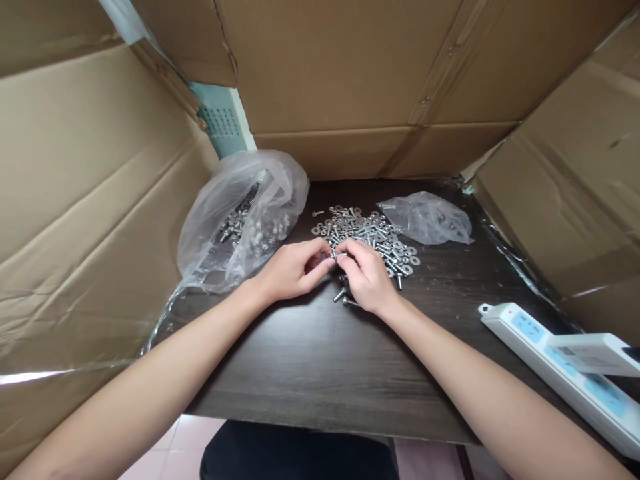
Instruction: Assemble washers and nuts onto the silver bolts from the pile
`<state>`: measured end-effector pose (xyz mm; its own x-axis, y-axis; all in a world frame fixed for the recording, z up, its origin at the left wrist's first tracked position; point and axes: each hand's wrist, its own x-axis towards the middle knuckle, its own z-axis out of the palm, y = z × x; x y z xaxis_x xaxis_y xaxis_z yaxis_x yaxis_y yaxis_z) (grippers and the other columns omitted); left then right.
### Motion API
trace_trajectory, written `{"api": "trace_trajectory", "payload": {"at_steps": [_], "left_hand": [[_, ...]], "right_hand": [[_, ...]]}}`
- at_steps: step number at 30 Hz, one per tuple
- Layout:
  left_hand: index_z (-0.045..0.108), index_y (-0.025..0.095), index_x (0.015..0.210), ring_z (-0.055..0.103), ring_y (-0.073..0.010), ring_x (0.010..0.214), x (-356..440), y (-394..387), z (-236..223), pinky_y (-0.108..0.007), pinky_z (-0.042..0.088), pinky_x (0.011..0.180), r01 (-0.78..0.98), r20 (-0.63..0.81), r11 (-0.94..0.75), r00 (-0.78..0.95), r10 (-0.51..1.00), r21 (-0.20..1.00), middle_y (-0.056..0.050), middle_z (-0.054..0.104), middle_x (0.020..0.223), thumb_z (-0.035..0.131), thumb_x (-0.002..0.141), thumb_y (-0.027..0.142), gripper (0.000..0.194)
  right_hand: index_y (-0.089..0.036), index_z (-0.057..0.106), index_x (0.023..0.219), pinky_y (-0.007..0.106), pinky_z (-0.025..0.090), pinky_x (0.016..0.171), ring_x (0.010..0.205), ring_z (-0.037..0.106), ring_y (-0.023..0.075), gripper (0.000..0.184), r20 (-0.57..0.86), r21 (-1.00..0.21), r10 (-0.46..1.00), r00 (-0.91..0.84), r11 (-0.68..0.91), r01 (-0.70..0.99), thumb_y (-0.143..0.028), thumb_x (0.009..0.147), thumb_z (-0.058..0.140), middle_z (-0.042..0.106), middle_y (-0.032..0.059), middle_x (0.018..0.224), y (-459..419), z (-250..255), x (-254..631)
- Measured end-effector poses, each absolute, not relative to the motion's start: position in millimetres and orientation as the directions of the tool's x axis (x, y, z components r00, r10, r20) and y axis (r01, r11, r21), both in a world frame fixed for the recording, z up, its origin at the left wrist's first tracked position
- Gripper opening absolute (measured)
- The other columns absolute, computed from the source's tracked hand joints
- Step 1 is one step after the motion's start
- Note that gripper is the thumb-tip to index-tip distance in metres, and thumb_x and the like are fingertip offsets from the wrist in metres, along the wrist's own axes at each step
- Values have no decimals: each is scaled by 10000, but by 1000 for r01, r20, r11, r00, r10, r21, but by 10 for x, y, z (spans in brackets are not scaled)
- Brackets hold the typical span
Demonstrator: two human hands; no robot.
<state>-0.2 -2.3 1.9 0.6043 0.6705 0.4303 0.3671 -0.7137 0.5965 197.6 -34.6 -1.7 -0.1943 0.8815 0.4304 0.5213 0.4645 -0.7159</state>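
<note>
My left hand [293,270] and my right hand [367,277] meet at the middle of a dark wooden table [310,360]. Their fingertips pinch together on a small silver screw [334,255], possibly with a washer on it. Just beyond the fingers lies a loose heap of silver screws and washers [367,233]. A few single screws [343,297] lie under my right hand. A large clear plastic bag [245,213] holding more screws sits to the left of my left hand.
A smaller clear plastic bag [427,219] lies to the right of the heap. A white power strip [565,363] lies along the table's right side. Cardboard panels [90,180] wall the table on the left, back and right.
</note>
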Motion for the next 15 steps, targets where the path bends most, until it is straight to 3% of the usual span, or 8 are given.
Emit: {"api": "trace_trajectory", "payload": {"at_steps": [15], "left_hand": [[614,179,1013,501,-103,591,0,-18,11,-230,386,600,358,443,-721,603,664,593,50,556,687,594,999,328,151]], "right_hand": [[-224,514,787,376,380,756,797,565,226,223,431,-703,879,-203,468,535,-287,992,449,629,33,787,-344,-19,1968]]}}
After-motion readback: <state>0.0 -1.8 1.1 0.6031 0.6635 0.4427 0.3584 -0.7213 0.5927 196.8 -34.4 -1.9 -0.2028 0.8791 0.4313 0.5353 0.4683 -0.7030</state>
